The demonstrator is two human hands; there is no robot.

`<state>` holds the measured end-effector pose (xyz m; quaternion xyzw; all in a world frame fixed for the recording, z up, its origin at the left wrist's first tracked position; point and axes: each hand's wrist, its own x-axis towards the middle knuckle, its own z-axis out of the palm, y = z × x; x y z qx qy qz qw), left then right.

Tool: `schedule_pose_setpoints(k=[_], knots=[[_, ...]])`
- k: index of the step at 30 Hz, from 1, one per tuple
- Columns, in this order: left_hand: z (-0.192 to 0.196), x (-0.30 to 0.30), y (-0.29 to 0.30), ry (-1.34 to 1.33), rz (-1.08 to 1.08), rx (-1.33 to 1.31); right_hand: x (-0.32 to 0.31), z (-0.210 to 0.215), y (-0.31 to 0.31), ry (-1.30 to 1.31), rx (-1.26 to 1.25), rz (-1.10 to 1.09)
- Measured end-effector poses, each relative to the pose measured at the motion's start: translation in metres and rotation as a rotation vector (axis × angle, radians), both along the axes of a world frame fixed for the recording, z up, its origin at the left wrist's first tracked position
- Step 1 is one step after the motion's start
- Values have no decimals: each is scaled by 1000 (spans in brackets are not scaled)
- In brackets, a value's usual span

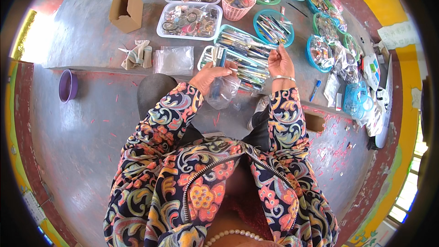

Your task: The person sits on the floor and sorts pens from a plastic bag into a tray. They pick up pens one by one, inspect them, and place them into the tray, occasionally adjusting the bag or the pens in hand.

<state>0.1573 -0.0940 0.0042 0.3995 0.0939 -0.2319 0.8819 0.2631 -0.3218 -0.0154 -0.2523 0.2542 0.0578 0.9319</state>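
Note:
My left hand (211,77) is closed round a transparent plastic bag (225,93), which hangs below the fingers. Dark and pale pen-like sticks (219,57) stand up out of the same grip. Over to the right, my right hand (281,65) is raised with its fingertips pinched together; whatever is between them is too small to make out. Just beyond and between both hands lie long baskets of pens (244,66), packed in rows. A round blue basket of pens (273,27) stands past my right fingertips.
Trays of small accessories (190,21), a pink handled basket (234,13) and an open cardboard box (126,11) stand farther back. Flat plastic bags (174,60) and a cloth (138,55) lie left. A blue marker (315,90) and more baskets (319,54) are right; a purple bowl (68,86) sits far left.

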Motion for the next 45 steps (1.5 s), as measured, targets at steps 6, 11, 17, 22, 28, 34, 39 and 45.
schedule_pose_setpoints(k=[6,11,17,22,28,34,39,45], knots=[[-3,4,0,41,56,12,32,-65,-1,55,-294,-239],[-22,6,-2,54,105,175,45,-95,13,197,-451,-225],[-20,5,-1,-10,65,119,66,-117,42,203,-422,-220],[-14,3,-1,12,39,78,79,-124,53,97,-368,-35],[-18,4,-1,55,25,38,85,-118,42,141,-362,37],[-12,5,0,44,36,-15,61,-74,35,-79,-433,367],[-4,2,3,14,-17,-72,-22,35,68,-195,-503,770],[-14,1,2,-3,-108,-3,-57,28,58,-186,-490,801]])
